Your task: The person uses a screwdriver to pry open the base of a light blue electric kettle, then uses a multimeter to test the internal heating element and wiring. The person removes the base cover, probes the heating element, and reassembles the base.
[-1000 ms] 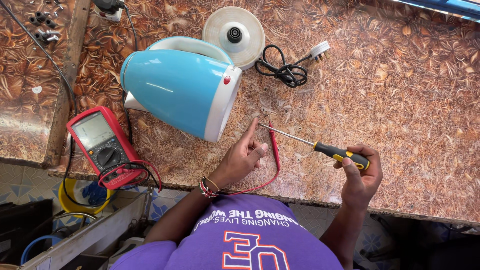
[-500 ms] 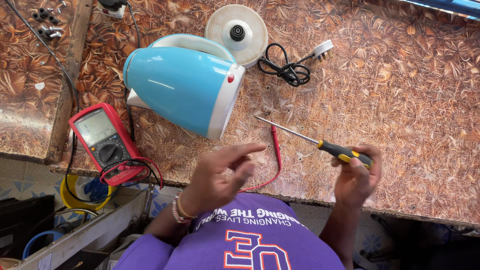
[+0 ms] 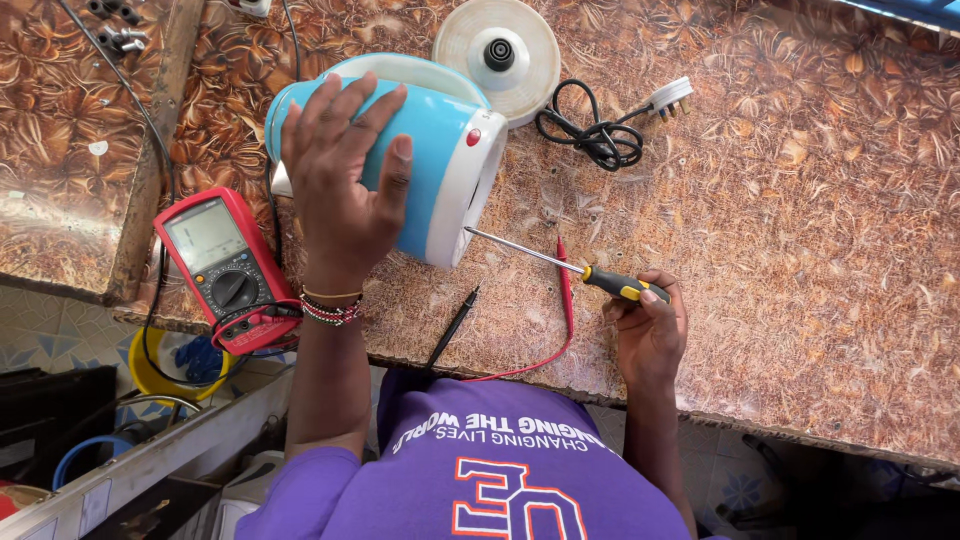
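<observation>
Kettle (image 3: 440, 150), blue, lies on its side on the patterned worktop (image 3: 800, 250); left hand (image 3: 340, 180), a second ago near the red probe (image 3: 565, 285), now spreads open across its body; right hand (image 3: 650, 325) stays closed around the screwdriver (image 3: 570, 265), tip at the kettle's base, so work there looks steadied.

One blue kettle (image 3: 440, 150), one round kettle base (image 3: 497, 55), one screwdriver (image 3: 570, 268), one red multimeter (image 3: 225, 265), two probes: black (image 3: 453, 326), red (image 3: 563, 275).

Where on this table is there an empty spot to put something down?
The widest bare stretch of table lies right of the screwdriver and plug cord. It is crowded around the blue kettle under the left hand, with the red meter, probes and round base close by.
</observation>
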